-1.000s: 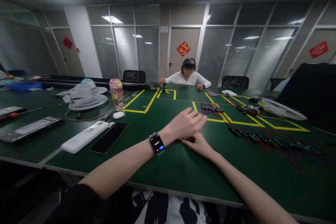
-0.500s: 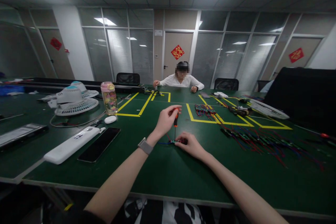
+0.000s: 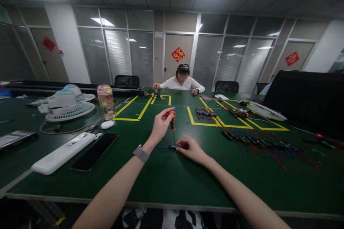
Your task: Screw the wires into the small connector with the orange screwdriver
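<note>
My left hand (image 3: 160, 125) grips the orange and black handle of a screwdriver (image 3: 172, 123). Its thin shaft points down, leaning slightly, and the tip meets a small green circuit board (image 3: 173, 147) on the table. Red and blue wires come off the board to the left. Fingers of my right hand (image 3: 192, 149) pinch the board's right end against the tabletop and partly cover it. Beyond my hands, a bunch of wired boards (image 3: 205, 113) lies inside a yellow tape outline.
Many wired circuit boards (image 3: 258, 141) are spread at the right, near a black screen (image 3: 303, 103). At left are a phone (image 3: 95, 152), a white case (image 3: 63, 153), a bottle (image 3: 106, 103) and white fans (image 3: 70, 109). A person (image 3: 180, 81) sits opposite.
The whole view has shifted slightly. The screwdriver's handle now tilts a little left, where before it stood nearly upright. Both hands keep their holds.
</note>
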Tool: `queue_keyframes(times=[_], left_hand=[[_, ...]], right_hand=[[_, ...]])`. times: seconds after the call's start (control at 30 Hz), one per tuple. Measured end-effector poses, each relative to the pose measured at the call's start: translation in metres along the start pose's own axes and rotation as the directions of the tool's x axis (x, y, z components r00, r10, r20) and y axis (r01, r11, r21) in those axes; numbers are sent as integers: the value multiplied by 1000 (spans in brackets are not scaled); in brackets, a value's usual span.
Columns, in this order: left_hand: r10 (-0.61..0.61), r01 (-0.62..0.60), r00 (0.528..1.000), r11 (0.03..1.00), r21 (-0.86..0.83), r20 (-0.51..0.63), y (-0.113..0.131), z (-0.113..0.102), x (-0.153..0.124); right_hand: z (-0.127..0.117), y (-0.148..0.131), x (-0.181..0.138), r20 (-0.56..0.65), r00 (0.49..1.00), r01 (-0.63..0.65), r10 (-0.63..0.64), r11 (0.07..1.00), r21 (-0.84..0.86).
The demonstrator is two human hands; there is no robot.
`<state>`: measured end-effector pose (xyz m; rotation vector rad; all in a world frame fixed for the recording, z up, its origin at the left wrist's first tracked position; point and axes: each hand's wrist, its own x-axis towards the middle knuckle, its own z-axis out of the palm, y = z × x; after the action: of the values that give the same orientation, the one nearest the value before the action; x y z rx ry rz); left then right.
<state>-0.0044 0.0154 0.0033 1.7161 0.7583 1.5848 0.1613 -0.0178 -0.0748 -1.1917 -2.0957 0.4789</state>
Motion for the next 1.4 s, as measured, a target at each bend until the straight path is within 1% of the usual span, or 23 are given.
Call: queue_keyframes(times=[0.07, 0.13, 0.2, 0.33, 0.4, 0.5, 0.57, 0.67, 0.7, 0.73, 0.83, 0.87, 0.93, 1.03, 1.07, 1.13, 1.2, 1.23, 1.3, 1.4], left_hand=[[53, -50, 998, 996, 75, -36, -2, 0, -1], [93, -87, 995, 987, 134, -39, -2, -1, -2], [105, -102, 994, 985, 136, -16, -1, 0, -2], [53, -55, 997, 998, 25, 56, 1, 2, -3], [69, -71, 997, 996, 55, 40, 2, 4, -4], [131, -129, 991, 980, 149, -4, 4, 5, -6], [126, -129, 992, 980, 148, 28, 6, 5, -7], [106, -119, 985, 989, 89, 134, 11, 7, -9], [116, -131, 982, 987, 91, 148, 13, 8, -11], [136, -153, 981, 981, 116, 141, 14, 9, -13], [224, -234, 972, 931, 281, 69, 17, 11, -17], [242, -248, 969, 917, 313, 59, 18, 11, -18], [229, -244, 970, 930, 276, 87, 17, 11, -17], [126, -144, 977, 985, 94, 173, 14, 10, -14], [109, -124, 980, 989, 77, 168, 13, 10, -13], [126, -139, 988, 981, 138, 93, 11, 11, -13], [195, -189, 981, 947, 261, 3, 10, 10, -14], [224, -209, 975, 930, 304, -14, 10, 10, -14], [225, -217, 974, 930, 295, 10, 10, 9, -13], [120, -132, 988, 982, 132, 96, 9, 8, -11]], right_hand=[[0, 1, 0, -1, 1000, 5, -5, 1000, 1], [0, 1, 0, -3, 1000, 3, -3, 1000, 3], [0, 1, 0, -5, 1000, -5, 5, 1000, 7], [-1, -1, 0, -7, 1000, -13, 14, 1000, 20], [-1, -1, 0, -11, 1000, -13, 14, 1000, 26], [-1, -1, 0, -14, 1000, -16, 16, 999, 31], [-2, -1, 0, -10, 1000, -18, 18, 1000, 26], [-2, -2, 0, -4, 1000, -13, 13, 1000, 13], [-2, -2, 0, -4, 1000, -9, 9, 1000, 10], [-2, -2, 0, -7, 1000, -6, 6, 1000, 7], [-2, -2, 0, -16, 1000, 3, -3, 1000, -2], [-2, -2, 0, -16, 1000, 3, -3, 1000, -4], [-2, -2, 0, -13, 1000, 2, -2, 1000, -2], [-2, -1, 0, -11, 1000, 1, -1, 1000, 10], [-2, -1, 0, -10, 1000, 2, -2, 1000, 12], [-2, 0, 0, -4, 1000, 2, -2, 1000, 16], [-2, 0, -1, 2, 1000, -2, 2, 1000, 19], [-2, 0, -1, 4, 1000, -4, 4, 1000, 20], [-3, 0, -1, 5, 1000, -4, 3, 1000, 20], [-3, -1, -1, 2, 1000, 1, -1, 1000, 11]])
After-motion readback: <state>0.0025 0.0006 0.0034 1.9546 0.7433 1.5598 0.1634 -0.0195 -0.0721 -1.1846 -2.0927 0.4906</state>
